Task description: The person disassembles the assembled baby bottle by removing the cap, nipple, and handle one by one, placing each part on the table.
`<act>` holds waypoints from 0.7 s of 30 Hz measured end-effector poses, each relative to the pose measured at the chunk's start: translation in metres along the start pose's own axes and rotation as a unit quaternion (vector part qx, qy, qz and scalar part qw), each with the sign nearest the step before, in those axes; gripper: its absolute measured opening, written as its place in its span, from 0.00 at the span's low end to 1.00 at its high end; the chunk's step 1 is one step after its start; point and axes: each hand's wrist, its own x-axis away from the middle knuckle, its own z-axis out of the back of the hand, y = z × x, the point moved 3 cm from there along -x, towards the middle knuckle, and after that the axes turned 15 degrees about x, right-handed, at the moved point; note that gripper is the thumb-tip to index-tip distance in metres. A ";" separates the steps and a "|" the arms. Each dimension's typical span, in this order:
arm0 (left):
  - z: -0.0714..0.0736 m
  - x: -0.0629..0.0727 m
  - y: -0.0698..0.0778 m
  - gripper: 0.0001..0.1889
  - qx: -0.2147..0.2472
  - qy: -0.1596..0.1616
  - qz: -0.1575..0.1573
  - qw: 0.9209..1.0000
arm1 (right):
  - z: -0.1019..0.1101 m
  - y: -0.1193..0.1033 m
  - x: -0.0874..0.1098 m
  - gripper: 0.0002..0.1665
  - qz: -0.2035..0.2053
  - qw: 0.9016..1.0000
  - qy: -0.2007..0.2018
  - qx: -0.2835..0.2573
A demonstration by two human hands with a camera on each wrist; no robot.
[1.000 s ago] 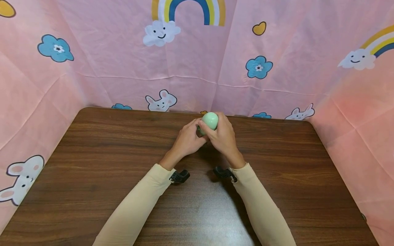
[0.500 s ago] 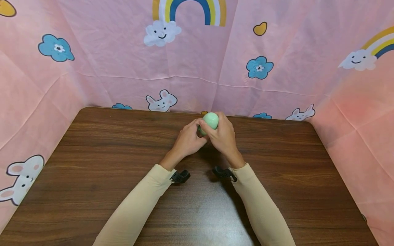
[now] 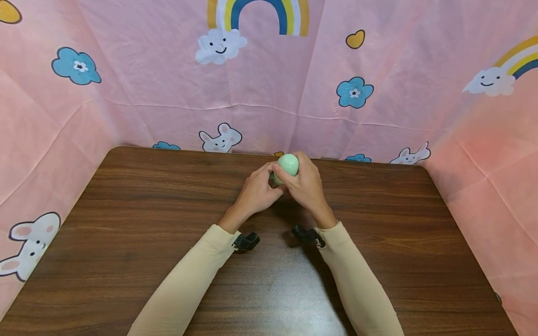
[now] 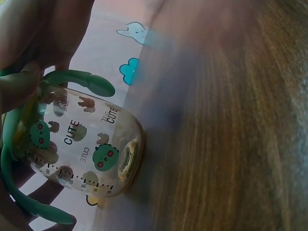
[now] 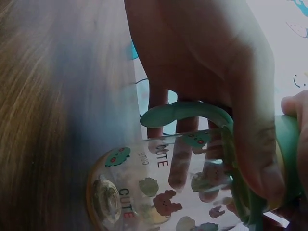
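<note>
Grips of left hand (image 3: pixel 257 190) and right hand (image 3: pixel 307 186) held a transparent, green-handled, mint-domed bottle (image 4: pixel 86 144) reading "CUTE" near the brown wood-grain table's (image 3: pixel 378 224) twelve o'clock edge.

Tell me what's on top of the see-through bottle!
A smooth, rounded green cap is on top of the bottle. Whatever is under the cap can't be seen, because the cap covers it. The right hand also hides part of the cap.

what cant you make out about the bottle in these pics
Head view: the bottle's clear body, mostly hidden behind the left hand and right hand.
Left wrist view: some scale numbers, too small to read surely.
Right wrist view: one side of the bottle, cut off by the bottom edge.
</note>
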 end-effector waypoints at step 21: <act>-0.007 0.000 0.002 0.33 0.003 0.041 0.013 0.999 | 0.003 -0.002 0.004 0.36 -0.023 0.997 0.007 0.073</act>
